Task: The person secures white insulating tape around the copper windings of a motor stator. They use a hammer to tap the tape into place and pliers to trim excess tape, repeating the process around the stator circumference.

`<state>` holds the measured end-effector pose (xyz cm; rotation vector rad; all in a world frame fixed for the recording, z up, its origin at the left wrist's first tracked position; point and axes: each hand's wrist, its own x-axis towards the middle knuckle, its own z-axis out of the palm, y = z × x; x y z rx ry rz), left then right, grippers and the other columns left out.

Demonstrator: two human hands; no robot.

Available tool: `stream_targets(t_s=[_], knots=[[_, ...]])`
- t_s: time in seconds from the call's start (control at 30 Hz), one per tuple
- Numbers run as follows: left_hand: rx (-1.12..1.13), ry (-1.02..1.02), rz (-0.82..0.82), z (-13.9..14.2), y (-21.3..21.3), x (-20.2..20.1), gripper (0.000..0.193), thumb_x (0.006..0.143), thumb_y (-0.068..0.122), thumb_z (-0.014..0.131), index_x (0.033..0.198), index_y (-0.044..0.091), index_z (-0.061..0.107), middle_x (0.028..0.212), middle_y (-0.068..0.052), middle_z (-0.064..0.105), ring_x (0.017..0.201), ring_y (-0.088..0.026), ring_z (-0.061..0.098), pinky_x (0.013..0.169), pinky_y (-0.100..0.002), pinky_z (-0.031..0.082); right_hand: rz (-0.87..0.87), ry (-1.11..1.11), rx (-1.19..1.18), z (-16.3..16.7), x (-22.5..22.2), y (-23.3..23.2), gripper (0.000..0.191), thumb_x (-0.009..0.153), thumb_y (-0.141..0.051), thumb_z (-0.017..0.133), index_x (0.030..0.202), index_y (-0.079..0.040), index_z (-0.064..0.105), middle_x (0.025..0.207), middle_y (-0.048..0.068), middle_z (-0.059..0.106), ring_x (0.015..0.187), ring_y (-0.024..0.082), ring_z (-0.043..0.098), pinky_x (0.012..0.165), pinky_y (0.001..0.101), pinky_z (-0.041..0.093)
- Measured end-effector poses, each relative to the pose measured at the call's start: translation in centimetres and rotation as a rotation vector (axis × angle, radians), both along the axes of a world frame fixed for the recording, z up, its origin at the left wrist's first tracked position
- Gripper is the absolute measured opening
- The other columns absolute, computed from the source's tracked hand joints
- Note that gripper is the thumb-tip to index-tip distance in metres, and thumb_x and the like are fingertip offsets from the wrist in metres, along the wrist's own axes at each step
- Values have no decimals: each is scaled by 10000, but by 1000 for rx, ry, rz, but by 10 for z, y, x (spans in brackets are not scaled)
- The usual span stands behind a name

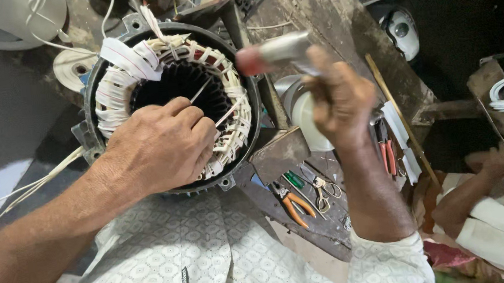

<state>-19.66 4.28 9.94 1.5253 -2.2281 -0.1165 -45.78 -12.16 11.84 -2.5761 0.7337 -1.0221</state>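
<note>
My left hand [157,145] pinches a thin metal needle [200,91] pointing up-right into the round motor stator with white-taped windings [232,94]; my right hand [340,99] grips a red-tipped metal hammer [274,53], raised just right of it
</note>
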Motion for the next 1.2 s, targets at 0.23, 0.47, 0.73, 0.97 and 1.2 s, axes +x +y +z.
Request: stream_targets(t_s=[0.23, 0.47, 0.73, 0.97, 1.2], knots=[[87, -132, 23, 1, 1, -5, 288, 956, 267, 646, 754, 65, 678, 698, -85, 673, 704, -217, 671, 569, -358, 569, 8, 64, -77, -17, -9, -6, 438, 1018, -5, 728, 1400, -204, 647, 778, 44, 653, 641, 161, 633, 581, 300, 541], [-43, 2, -4, 7, 10, -13, 207, 918, 209, 629, 777, 67, 682, 727, -69, 675, 756, -233, 678, 633, -375, 576, -45, 186, -5, -32, -41, 9, 359, 1007, -105, 798, 1356, -139, 718, 864, 75, 671, 685, 126, 590, 618, 334, 487], [354, -104, -283, 47, -76, -29, 280, 988, 224, 530, 798, 96, 691, 622, -56, 655, 490, -207, 632, 481, -412, 554, -261, -161, -6, -21, -75, 79, 192, 1072, -193, 729, 1198, -49, 718, 941, 54, 714, 775, 153, 661, 664, 330, 519], [214, 223, -509, 12, -185, -14, 238, 961, 220, 684, 800, 54, 742, 622, -91, 672, 540, -237, 647, 515, -421, 507, -145, 329, -7, 5, -43, 120, 161, 962, -80, 670, 1115, -52, 712, 845, 74, 691, 722, 234, 674, 635, 386, 535], [92, 606, -731, -31, -212, 15, 219, 953, 203, 761, 820, 30, 744, 705, -94, 706, 609, -228, 681, 540, -392, 516, -11, 476, -411, 15, 53, 127, 450, 1007, -539, 509, 855, -138, 645, 601, -47, 461, 503, 94, 426, 442, 312, 360]])
